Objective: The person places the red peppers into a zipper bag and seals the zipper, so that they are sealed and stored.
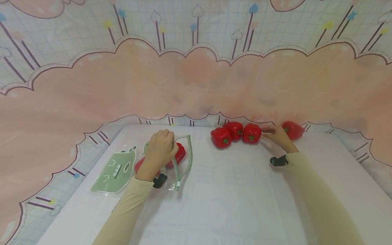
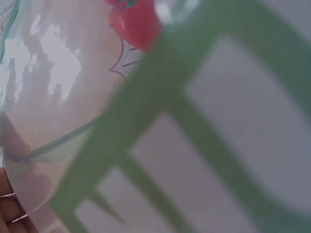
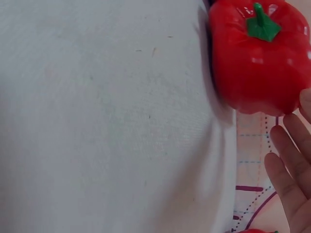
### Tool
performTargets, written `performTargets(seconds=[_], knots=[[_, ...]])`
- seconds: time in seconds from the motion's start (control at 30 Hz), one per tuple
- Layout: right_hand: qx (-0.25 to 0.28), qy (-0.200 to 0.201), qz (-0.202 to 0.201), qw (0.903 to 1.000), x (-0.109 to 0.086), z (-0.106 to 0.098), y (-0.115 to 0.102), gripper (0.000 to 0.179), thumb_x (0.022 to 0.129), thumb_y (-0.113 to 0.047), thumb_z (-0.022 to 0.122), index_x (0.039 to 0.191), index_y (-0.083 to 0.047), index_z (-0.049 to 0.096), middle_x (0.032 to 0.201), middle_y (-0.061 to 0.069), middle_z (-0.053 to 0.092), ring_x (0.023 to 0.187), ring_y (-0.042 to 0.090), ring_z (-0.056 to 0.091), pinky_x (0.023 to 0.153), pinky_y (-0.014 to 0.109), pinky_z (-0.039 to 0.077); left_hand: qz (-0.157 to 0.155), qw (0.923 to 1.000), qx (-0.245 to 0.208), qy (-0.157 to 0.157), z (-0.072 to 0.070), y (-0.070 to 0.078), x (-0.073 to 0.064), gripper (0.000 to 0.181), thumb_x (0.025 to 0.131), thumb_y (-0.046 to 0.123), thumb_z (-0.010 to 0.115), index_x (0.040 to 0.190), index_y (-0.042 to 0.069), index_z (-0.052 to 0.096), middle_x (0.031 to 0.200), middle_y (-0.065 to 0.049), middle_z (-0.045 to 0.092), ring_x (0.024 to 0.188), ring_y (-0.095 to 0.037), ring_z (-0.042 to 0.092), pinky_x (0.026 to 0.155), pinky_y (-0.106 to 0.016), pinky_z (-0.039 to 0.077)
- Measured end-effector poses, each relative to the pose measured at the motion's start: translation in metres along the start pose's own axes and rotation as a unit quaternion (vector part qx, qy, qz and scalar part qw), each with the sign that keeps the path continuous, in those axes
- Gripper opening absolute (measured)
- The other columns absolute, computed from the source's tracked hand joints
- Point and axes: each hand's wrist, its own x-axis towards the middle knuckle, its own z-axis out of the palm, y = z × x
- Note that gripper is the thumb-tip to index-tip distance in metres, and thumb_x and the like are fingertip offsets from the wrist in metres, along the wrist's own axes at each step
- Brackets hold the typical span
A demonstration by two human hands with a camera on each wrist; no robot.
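My left hand (image 1: 160,148) grips a clear plastic bag (image 1: 189,154) with green trim on the left of the table. Red bell peppers (image 1: 180,154) show through it, partly hidden by the hand. In the left wrist view the bag's green and white print (image 2: 165,145) fills much of the picture, with fingers (image 2: 10,208) at the lower left edge. My right hand (image 1: 279,137) reaches to the far edge, fingers extended, fingertips right at a red bell pepper (image 1: 251,132) with a green stem. That pepper (image 3: 262,68) is large in the right wrist view, the fingers beside it.
Two more red peppers, one in front (image 1: 221,137) and one behind (image 1: 234,130), sit left of that pepper. Another pepper (image 1: 293,130) lies right of my right hand. A flat green bag with a printed face (image 1: 113,172) lies at the left. A patterned cloth (image 1: 196,85) rises behind the white table (image 1: 229,197).
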Motion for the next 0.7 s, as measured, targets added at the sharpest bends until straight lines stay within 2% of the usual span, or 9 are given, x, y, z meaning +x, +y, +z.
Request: performTargets(seconds=[0.27, 0.5, 0.7], knots=[[0.003, 0.018, -0.005, 0.9998, 0.0041, 0.0016, 0.0027, 0.039, 0.091, -0.010, 0.057, 0.128, 0.000, 0.053, 0.128, 0.025, 0.056, 0.121, 0.040, 0.051, 0.100, 0.051, 0.042, 0.003, 1.0000, 0.002, 0.008, 0.0004, -0.0021, 0.0007, 0.011, 0.079, 0.012, 0.062, 0.078, 0.003, 0.055, 0.074, -0.009, 0.053, 0.072, -0.024, 0.050, 0.068, -0.035, 0.046], [0.053, -0.035, -0.010, 0.9979, 0.0017, -0.0006, 0.0004, 0.049, 0.091, -0.013, 0.058, 0.137, -0.004, 0.044, 0.138, 0.021, 0.048, 0.128, 0.039, 0.045, 0.102, 0.050, 0.040, -0.004, 1.0000, 0.001, 0.000, -0.0022, -0.0009, 0.0013, 0.011, 0.079, 0.012, 0.062, 0.078, 0.004, 0.054, 0.075, -0.009, 0.054, 0.073, -0.024, 0.050, 0.070, -0.036, 0.047], [0.032, -0.066, -0.016, 0.9972, 0.0027, 0.0002, 0.0030, 0.056, 0.092, -0.019, 0.058, 0.142, -0.006, 0.037, 0.143, 0.021, 0.042, 0.132, 0.040, 0.039, 0.103, 0.053, 0.038, 0.000, 1.0000, 0.000, 0.006, -0.0042, -0.0001, 0.0001, 0.011, 0.078, 0.011, 0.062, 0.077, 0.003, 0.054, 0.073, -0.009, 0.053, 0.072, -0.024, 0.050, 0.068, -0.036, 0.046]])
